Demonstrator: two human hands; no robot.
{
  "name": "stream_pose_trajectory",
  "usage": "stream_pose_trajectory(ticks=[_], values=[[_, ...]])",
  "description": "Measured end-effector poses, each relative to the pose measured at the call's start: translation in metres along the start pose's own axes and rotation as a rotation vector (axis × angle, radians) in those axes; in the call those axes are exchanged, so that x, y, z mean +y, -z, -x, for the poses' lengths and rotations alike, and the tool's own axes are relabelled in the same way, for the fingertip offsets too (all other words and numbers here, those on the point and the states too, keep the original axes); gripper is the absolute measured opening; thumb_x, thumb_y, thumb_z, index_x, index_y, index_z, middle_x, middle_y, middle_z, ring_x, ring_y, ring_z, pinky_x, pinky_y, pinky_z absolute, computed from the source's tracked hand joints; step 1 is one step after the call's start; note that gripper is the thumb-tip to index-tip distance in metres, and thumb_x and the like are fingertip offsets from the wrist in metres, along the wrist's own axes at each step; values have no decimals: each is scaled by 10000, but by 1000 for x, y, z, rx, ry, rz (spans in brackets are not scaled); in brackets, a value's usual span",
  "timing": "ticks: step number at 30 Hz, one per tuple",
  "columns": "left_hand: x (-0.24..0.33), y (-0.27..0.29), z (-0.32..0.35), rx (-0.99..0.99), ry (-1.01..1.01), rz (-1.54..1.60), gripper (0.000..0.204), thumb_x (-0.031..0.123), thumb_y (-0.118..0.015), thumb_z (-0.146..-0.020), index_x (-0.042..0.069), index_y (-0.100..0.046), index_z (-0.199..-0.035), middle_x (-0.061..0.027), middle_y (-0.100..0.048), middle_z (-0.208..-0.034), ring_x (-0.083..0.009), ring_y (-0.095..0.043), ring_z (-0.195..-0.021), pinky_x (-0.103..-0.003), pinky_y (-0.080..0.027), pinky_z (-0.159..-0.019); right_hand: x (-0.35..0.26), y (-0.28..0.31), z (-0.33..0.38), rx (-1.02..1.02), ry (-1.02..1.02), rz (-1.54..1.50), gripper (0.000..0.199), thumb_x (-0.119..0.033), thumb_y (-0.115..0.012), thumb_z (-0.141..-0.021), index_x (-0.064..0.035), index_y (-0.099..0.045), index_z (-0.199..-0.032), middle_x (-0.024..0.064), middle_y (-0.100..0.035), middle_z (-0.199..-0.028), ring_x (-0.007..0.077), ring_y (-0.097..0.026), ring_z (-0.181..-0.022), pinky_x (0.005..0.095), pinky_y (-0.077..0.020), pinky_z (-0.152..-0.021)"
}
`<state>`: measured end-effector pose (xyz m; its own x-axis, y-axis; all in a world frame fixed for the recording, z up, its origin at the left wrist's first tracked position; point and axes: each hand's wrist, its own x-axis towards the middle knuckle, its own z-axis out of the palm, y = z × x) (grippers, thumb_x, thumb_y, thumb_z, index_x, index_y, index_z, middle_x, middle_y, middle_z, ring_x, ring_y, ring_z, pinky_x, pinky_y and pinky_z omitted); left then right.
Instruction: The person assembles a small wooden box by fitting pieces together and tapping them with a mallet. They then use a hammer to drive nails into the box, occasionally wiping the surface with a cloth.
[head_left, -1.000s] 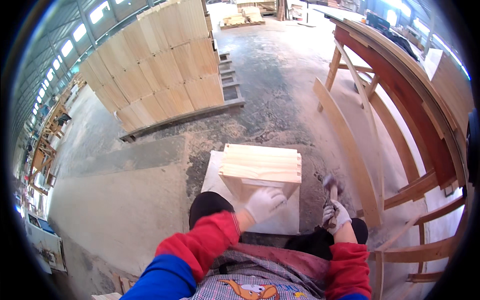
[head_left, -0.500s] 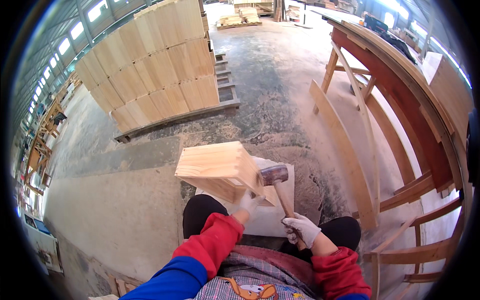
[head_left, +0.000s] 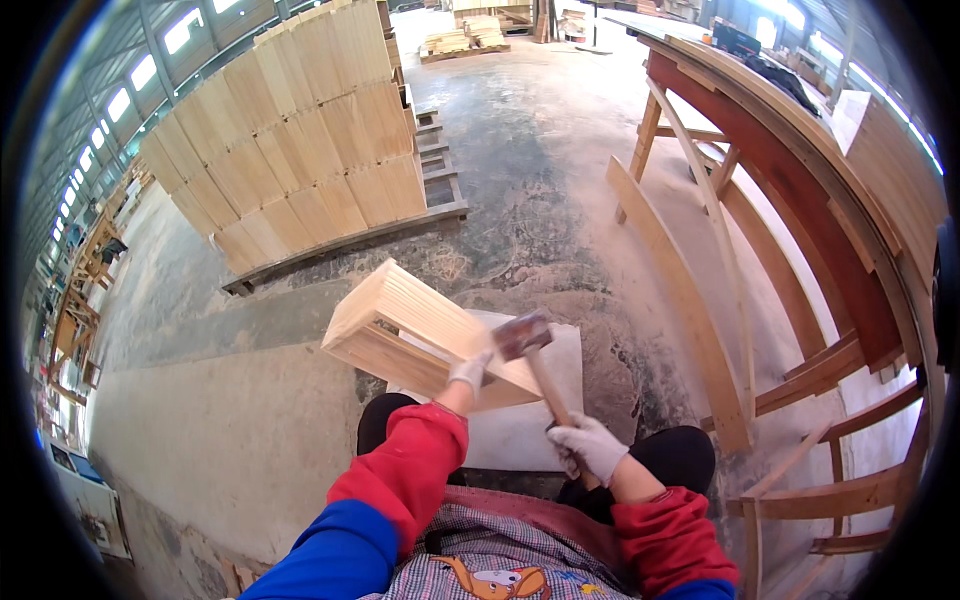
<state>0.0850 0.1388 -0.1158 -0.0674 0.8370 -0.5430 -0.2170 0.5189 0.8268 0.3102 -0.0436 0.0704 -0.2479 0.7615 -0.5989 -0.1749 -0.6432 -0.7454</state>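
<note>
1. While I am watching from the head view, my left hand (head_left: pixel 468 372) is gripping the near edge of the box (head_left: pixel 425 335), tilting it above the slab (head_left: pixel 520 420).
2. My right hand (head_left: pixel 590 447) is closing round the hammer (head_left: pixel 535 360) handle, its head touching the box's right end.
3. Board stacks (head_left: pixel 290 130) are standing well beyond the slab.

Hammer head (head_left: pixel 522 335) motion-blurred, face unreadable. Handle's lower end buried in gloved right hand (head_left: pixel 588 446). Left hand (head_left: pixel 469 370) mostly behind wooden box (head_left: pixel 425 335); only fingers showing. Pale slab (head_left: pixel 525 425) partly covered by box and knees. Far benches at left rim too small to tell.
</note>
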Motion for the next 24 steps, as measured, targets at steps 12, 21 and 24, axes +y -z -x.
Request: stream_pose_trajectory(ticks=[12,21,24], values=[[67,19,47,-226,98,981,429,464,-698,-876,109,-664,-1116,-47,-712,-1057,-225,-703,-936,-412,-625,-805,-13,44,18,320,429,-526,161,-190,-639,-945,-156,-522,-1050,16,-503,-649,131,-474,-421,274,-398,-362],[-25,76,11,219,292,1059,817,721,-222,-939,47,-522,-1291,-105,-639,-1239,-278,-645,-1102,-486,-582,-893,13,17,9,271,188,-83,205,-213,-676,-916,-116,-531,-1022,1,-518,-658,127,-484,-456,282,-419,-391],[-24,83,11,201,318,966,790,702,-176,-956,55,-527,-1240,-127,-659,-1162,-291,-673,-1009,-481,-589,-862,10,11,12,289,191,-53,207,-222,-675,-917,-116,-529,-1018,3,-520,-661,130,-483,-453,284,-422,-391]])
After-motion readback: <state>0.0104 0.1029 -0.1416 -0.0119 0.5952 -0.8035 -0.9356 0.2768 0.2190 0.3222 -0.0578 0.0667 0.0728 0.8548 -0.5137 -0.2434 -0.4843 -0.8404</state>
